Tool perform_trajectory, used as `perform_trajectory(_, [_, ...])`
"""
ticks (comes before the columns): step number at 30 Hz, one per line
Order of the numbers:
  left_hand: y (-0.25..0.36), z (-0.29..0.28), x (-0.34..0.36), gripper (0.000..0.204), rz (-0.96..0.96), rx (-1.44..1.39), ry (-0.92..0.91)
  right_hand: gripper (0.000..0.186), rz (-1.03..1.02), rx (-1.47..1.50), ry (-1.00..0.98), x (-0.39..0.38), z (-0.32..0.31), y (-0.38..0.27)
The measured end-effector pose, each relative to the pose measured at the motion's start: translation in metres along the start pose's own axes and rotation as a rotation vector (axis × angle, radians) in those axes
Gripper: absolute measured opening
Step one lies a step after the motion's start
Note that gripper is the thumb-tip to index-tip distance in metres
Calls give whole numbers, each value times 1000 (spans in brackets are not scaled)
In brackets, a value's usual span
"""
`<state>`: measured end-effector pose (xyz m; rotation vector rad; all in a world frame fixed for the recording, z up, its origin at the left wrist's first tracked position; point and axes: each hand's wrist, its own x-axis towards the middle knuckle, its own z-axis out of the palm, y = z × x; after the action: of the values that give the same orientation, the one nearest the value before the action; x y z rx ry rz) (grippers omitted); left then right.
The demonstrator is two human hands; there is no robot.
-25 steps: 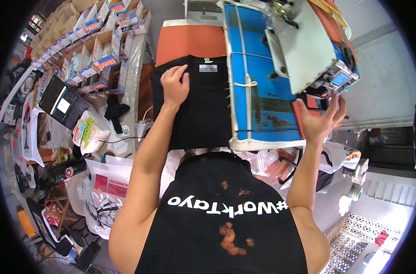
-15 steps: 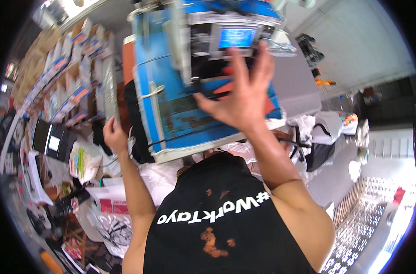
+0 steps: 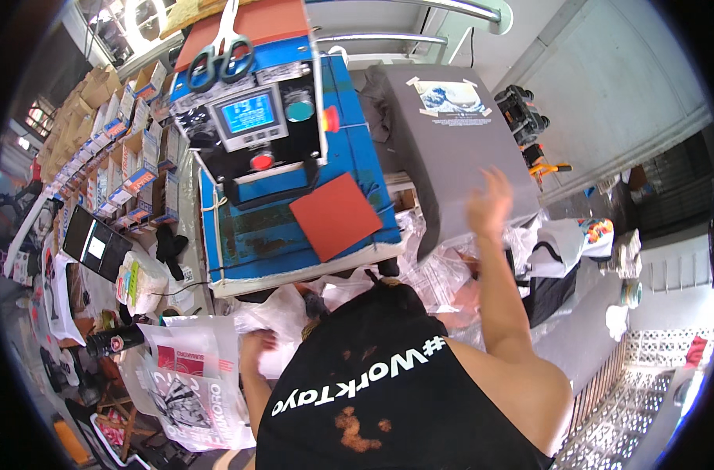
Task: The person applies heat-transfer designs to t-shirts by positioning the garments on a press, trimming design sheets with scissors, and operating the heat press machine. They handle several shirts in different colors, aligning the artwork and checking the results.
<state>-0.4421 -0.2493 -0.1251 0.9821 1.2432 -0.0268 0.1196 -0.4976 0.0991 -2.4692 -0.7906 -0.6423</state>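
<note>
The right hand (image 3: pixel 488 205) is raised with its fingers spread and released, blurred, over the near edge of a grey garment (image 3: pixel 459 153) laid flat on a surface at the right; whether the fingertips touch the cloth cannot be told. The garment lies just right of the heat press (image 3: pixel 274 149) and carries a small printed picture (image 3: pixel 449 98) taped at its corners near its far end. The left hand (image 3: pixel 256 345) is low at the left, beside the person's black shirt, resting on white plastic bags (image 3: pixel 196 384) below the press; its fingers are curled, but whether they grasp the plastic cannot be told. The press has a blue body, a control box with a small lit screen and a red button, and a pair of scissors (image 3: pixel 220 59) lying on its top. A red square pad (image 3: pixel 335 215) sits tilted on the blue plate at the press's near right corner. Crumpled clear plastic (image 3: pixel 435 274) fills the gap between the press and the grey garment, near the right forearm. Rows of cardboard boxes (image 3: pixel 122 149) line the far left.
</note>
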Motion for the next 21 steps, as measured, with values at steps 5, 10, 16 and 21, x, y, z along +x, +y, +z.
perform_trajectory(5, [19, 239, 11, 55, 367, 599, -166, 97, 876, -443, -343, -43, -8, 272])
perform_trajectory(10, [83, 468, 22, 76, 534, -48, -167, 61, 538, -165, -515, -56, 39, 467])
perform_trajectory(16, [72, 457, 21, 37, 468, 39, -246, 39, 855, 840, -978, 42, -38, 490])
perform_trajectory(21, [185, 458, -122, 42, 960, 332, -51, 67, 402, 1740, -634, 158, -86, 380])
